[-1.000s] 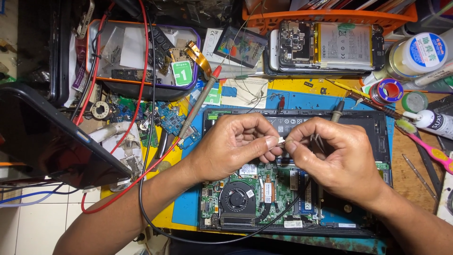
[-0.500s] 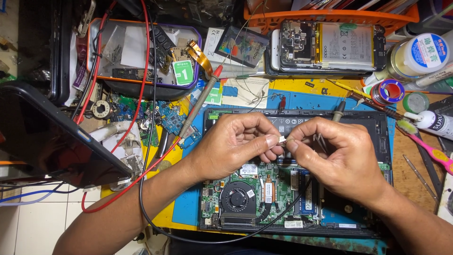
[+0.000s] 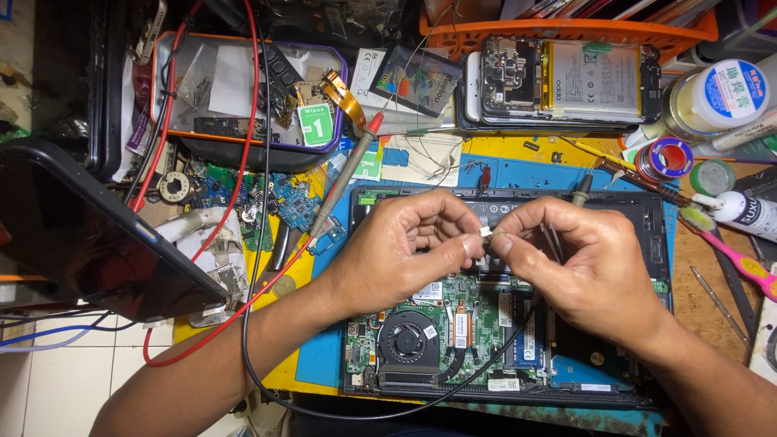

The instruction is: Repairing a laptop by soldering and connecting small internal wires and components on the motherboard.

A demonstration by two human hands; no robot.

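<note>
Above the opened black laptop with exposed green board and round fan, left hand and right hand are pinching a tiny white part between fingertips; grip unchanged since earlier frames, hands barely shifting, work still in hand.

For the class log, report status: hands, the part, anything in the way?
Left hand and right hand: both pinch a tiny white part, grip at fingertips. Held above open laptop. Black cable loops underneath; nothing between hands.
</note>
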